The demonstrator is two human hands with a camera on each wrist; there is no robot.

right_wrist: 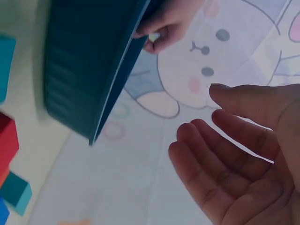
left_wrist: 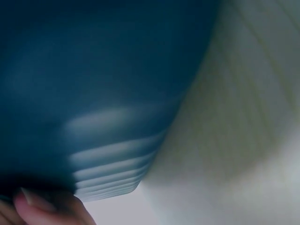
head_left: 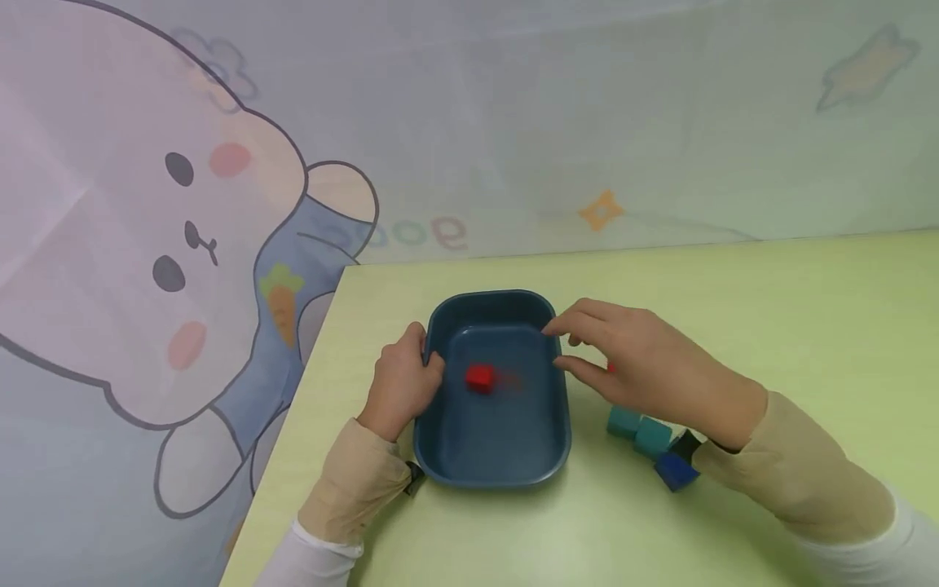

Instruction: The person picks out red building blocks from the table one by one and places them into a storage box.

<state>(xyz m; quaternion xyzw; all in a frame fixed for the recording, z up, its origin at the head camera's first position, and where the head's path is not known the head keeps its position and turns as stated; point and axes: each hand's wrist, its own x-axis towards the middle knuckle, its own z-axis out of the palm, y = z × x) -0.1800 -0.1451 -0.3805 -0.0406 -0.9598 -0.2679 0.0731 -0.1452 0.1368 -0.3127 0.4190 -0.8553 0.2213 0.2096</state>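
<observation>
A dark blue rectangular bin (head_left: 493, 465) stands on the table, and my left hand (head_left: 403, 375) grips its left rim with the thumb over the inner side. Inside lies a red block (head_left: 480, 378), with a blurred red streak to its right. Over the bin's right rim is my right hand (head_left: 623, 350), thumb and fingers spread apart and nothing between them. In the right wrist view that hand (right_wrist: 234, 164) shows its bare palm side. The left wrist view has mostly the bin's outer wall (left_wrist: 103, 84) and a fingertip.
Right of the bin, below the right hand, lie two teal blocks (head_left: 651, 438) and a blue block (head_left: 676, 471). Another red block (right_wrist: 6, 140) shows at the left of the right wrist view. The pale green table (head_left: 807, 326) meets a printed cloth backdrop (head_left: 513, 122).
</observation>
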